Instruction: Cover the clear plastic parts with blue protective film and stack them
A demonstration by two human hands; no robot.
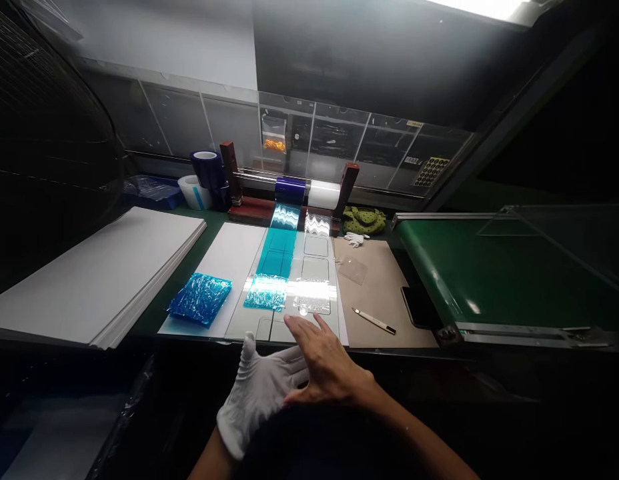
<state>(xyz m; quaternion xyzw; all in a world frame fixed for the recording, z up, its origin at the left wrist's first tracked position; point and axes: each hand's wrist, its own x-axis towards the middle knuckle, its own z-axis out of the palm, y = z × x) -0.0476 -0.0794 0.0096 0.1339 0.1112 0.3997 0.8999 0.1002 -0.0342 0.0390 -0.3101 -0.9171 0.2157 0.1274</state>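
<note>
First, left hand (259, 393): white cotton glove on, fingers (284, 363) pressed together and angled up and to the right, thumb raised, nothing pinched. Right hand (327, 367): bare, fingers (302, 325) spread wide, tips at the near edge of the clear sheet (314, 267), contact impossible to confirm from this view. No grip on either side. Work in hand, as judged from present evidence: positioning over the sheet, both hands open.

Clear sheet: flat on the table (144, 320), long axis running away from the body toward the film rollers, rounded-rectangle outlines marked in a row along it. Immediately left, lengthwise on the sheet's left portion, a teal film strip (275, 257); at its near end, a loose teal film piece (264, 297). Farther left, a rippled blue film square (199, 300), then a stack of white board (97, 273).

To the right, a kraft mat (384, 320) carrying a utility knife (373, 321) and a small clear square (352, 270); just beyond, a smartphone (414, 307). At the far end, a blue film roll (290, 190) beside a white film roll (323, 195). Off to the far right, a green conveyor belt (489, 267).
</note>
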